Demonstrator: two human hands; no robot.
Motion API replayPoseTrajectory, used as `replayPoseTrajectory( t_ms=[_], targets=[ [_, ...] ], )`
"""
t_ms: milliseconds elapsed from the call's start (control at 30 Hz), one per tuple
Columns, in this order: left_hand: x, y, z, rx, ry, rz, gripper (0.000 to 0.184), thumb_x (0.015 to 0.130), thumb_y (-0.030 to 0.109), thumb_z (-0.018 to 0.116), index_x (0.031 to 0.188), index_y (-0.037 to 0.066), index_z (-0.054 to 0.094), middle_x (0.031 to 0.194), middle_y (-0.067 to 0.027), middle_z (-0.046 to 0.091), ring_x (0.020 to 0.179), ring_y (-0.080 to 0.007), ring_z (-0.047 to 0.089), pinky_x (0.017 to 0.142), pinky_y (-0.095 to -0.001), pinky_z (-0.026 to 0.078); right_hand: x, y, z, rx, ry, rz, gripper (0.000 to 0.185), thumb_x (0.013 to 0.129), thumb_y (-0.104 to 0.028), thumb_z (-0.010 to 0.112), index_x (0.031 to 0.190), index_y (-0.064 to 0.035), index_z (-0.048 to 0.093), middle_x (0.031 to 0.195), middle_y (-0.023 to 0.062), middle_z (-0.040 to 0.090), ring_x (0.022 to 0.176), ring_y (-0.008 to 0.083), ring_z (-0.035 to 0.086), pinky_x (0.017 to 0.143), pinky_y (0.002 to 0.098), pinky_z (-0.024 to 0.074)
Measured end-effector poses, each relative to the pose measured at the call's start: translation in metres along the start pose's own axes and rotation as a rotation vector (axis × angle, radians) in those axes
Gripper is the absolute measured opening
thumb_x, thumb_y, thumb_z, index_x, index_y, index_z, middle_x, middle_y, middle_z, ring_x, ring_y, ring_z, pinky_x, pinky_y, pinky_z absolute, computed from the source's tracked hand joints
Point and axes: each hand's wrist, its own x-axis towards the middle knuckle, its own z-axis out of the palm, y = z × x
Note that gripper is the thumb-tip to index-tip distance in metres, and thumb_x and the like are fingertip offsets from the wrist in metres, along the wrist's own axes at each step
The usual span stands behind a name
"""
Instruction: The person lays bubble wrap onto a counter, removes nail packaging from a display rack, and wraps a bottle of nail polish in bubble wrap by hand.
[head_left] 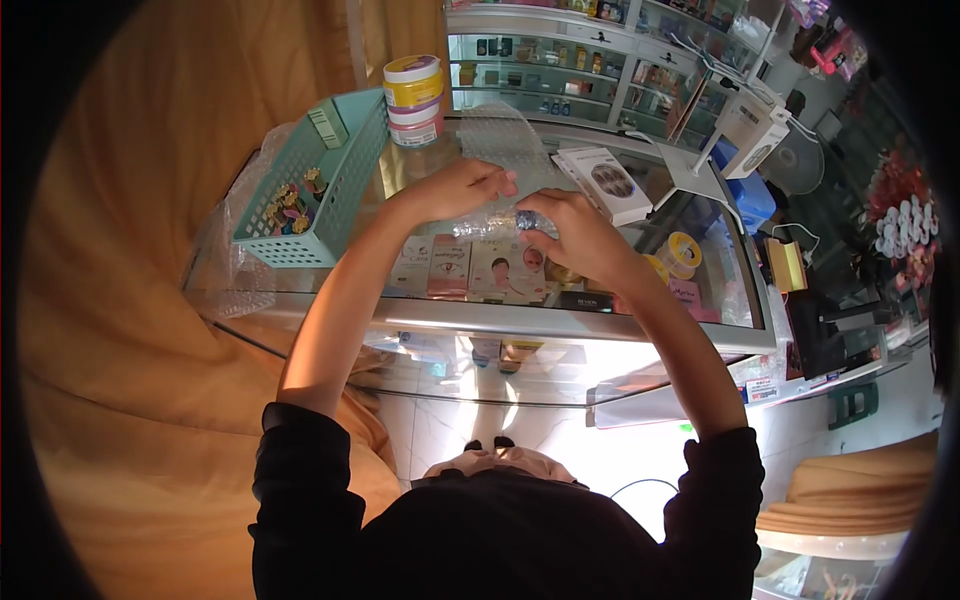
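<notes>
Above the glass counter, my right hand (578, 232) pinches a small dark-blue object (527, 219) between thumb and fingers; its kind is too small to tell. Clear crinkled plastic (485, 224) shows just left of it. My left hand (465, 188) is a little farther left and higher, its fingers curled together. What it holds, if anything, is hidden. Behind both hands, a sheet of bubble wrap (503, 135) lies on the glass. Flat cosmetic boxes (508, 270) show below the hands, under the glass top.
A teal plastic basket (290, 247) with small decorated items stands at the left, beside stacked tubs (413, 85). White boxes (607, 180) and a white stand (693, 172) are at the right. The counter's metal front edge (470, 318) runs before me. An orange curtain (130, 330) hangs left.
</notes>
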Motion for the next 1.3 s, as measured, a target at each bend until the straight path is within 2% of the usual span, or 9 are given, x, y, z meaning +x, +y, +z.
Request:
replayPoseTrajectory(
  t_ms=[167,233,467,667,767,833,933,1100,1300],
  targets=[
    [0.002,-0.005,-0.002,-0.016,0.022,-0.047,0.044,0.1,0.036,0.037,0.104,0.001,0.064,0.094,-0.006,0.064,0.086,-0.0146,0.056,0.077,-0.0301,0.045,0.002,0.0,0.002,-0.067,0.028,-0.027,0.031,0.076,-0.012,0.07,0.103,0.0005,0.062,0.093,0.0153,0.06,0.088,0.0339,0.06,0.079,0.0398,0.0473],
    [0.003,-0.008,0.0,-0.122,0.078,-0.041,0.045,0.099,0.034,0.04,0.1,-0.002,0.066,0.092,-0.0104,0.067,0.084,-0.0192,0.06,0.082,-0.0316,0.047,0.004,-0.001,0.001,-0.105,0.041,-0.056,0.028,0.074,-0.011,0.071,0.098,0.0006,0.063,0.09,0.0137,0.058,0.087,0.0326,0.06,0.078,0.0398,0.0471],
    [0.011,-0.016,0.0,-0.23,0.103,-0.083,0.046,0.099,0.035,0.042,0.095,-0.004,0.066,0.088,-0.0096,0.067,0.079,-0.0161,0.059,0.077,-0.0305,0.046,0.019,0.009,-0.007,-0.021,-0.039,-0.05,0.029,0.072,-0.011,0.073,0.095,-0.0005,0.059,0.084,0.0128,0.059,0.082,0.0323,0.06,0.076,0.0411,0.0464],
    [0.005,-0.022,0.009,-0.299,0.184,-0.043,0.047,0.099,0.036,0.041,0.093,-0.003,0.067,0.086,-0.0092,0.066,0.078,-0.0153,0.059,0.075,-0.03,0.046,0.014,0.015,0.001,-0.135,-0.038,-0.101,0.027,0.074,-0.01,0.071,0.094,-0.0005,0.055,0.084,0.0137,0.059,0.084,0.0347,0.061,0.072,0.0422,0.0471],
    [0.005,-0.02,0.008,-0.277,0.232,-0.037,0.049,0.099,0.038,0.04,0.093,-0.003,0.067,0.086,-0.0099,0.066,0.079,-0.0159,0.059,0.076,-0.0302,0.046,0.015,0.017,0.0,-0.052,-0.053,-0.066,0.025,0.075,-0.01,0.07,0.093,0.0,0.055,0.087,0.0141,0.058,0.084,0.0348,0.06,0.073,0.0423,0.0472],
    [0.007,-0.023,0.008,-0.237,0.3,0.07,0.054,0.099,0.043,0.036,0.096,-0.001,0.067,0.092,-0.0087,0.066,0.089,-0.0176,0.059,0.087,-0.0317,0.045,0.018,0.022,0.003,-0.022,-0.068,-0.038,0.027,0.076,-0.009,0.069,0.096,-0.0001,0.055,0.091,0.015,0.058,0.085,0.0356,0.059,0.073,0.0425,0.0459],
    [0.007,-0.026,0.01,-0.258,0.293,0.061,0.059,0.1,0.044,0.032,0.098,-0.003,0.067,0.095,-0.0115,0.067,0.093,-0.0207,0.06,0.093,-0.0343,0.044,0.022,0.025,0.003,0.007,-0.089,-0.001,0.029,0.077,-0.009,0.068,0.101,0.0002,0.055,0.094,0.0155,0.057,0.087,0.036,0.057,0.075,0.0425,0.0447],
    [0.004,-0.023,0.01,-0.281,0.305,0.059,0.069,0.098,0.051,0.026,0.098,-0.004,0.067,0.093,-0.0166,0.067,0.094,-0.025,0.061,0.091,-0.0349,0.043,0.021,0.022,-0.003,0.014,-0.141,-0.022,0.029,0.078,-0.009,0.067,0.103,0.001,0.056,0.095,0.0155,0.057,0.088,0.0351,0.058,0.075,0.0422,0.0449],
    [0.0,-0.018,0.01,-0.243,0.234,0.019,0.072,0.098,0.053,0.024,0.1,-0.005,0.067,0.098,-0.0184,0.067,0.098,-0.027,0.061,0.093,-0.0354,0.043,0.015,0.013,-0.008,0.106,-0.174,0.154,0.026,0.079,-0.011,0.068,0.099,0.0002,0.056,0.092,0.0177,0.063,0.088,0.0366,0.06,0.075,0.0415,0.0461]
  ],
)
